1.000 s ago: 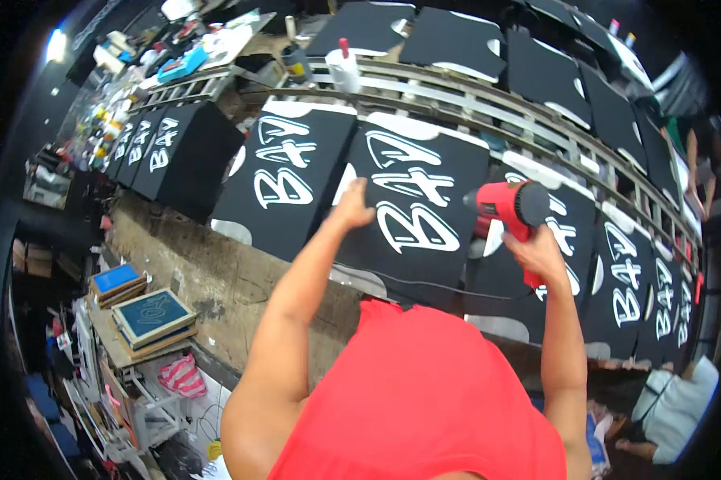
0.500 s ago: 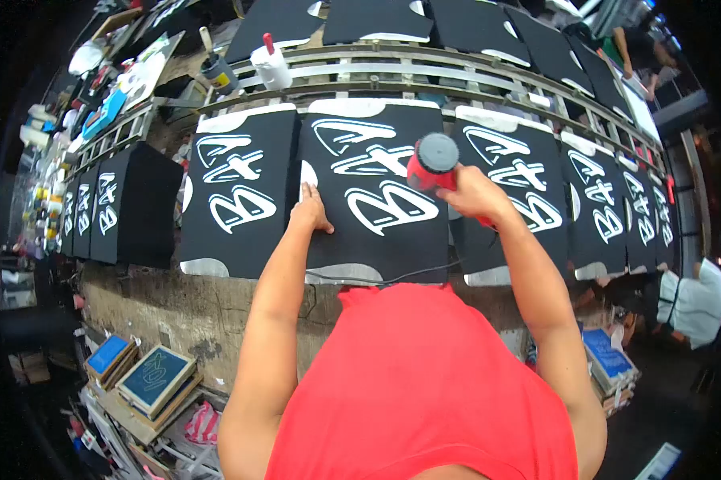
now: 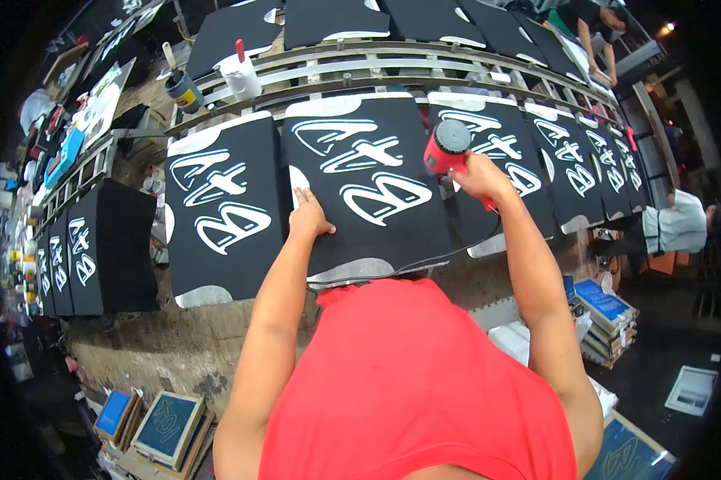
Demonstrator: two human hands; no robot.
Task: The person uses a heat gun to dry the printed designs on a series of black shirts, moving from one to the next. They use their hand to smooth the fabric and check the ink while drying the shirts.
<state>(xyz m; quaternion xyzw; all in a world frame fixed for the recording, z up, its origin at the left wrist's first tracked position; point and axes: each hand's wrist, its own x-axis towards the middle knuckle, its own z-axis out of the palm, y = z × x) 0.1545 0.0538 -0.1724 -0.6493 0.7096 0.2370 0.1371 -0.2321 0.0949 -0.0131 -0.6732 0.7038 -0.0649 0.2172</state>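
Black fabric pieces with white lettering lie in a row along a long table. My left hand [image 3: 310, 217] rests flat, fingers spread, on the left edge of the central black piece [image 3: 360, 240], by its white patch. Above the right edge of that piece, my right hand [image 3: 479, 178] is wrapped round the handle of a red heat gun [image 3: 444, 152] with a black round rear. The gun's nozzle is hidden. A dark cord [image 3: 432, 260] runs from it across the lower edge of the central piece.
Behind the row runs a metal rail [image 3: 344, 74] bearing a white pot [image 3: 240, 78] and a dark pot [image 3: 184, 92]. More black pieces [image 3: 336, 20] lie beyond. Framed screens [image 3: 168, 428] are stacked lower left, others [image 3: 608, 308] lower right. People [image 3: 596, 36] are at the right.
The view has swung to the right. The heat gun has moved from over the neighbouring right piece to the central piece's right edge. My left hand has settled flat on the fabric.
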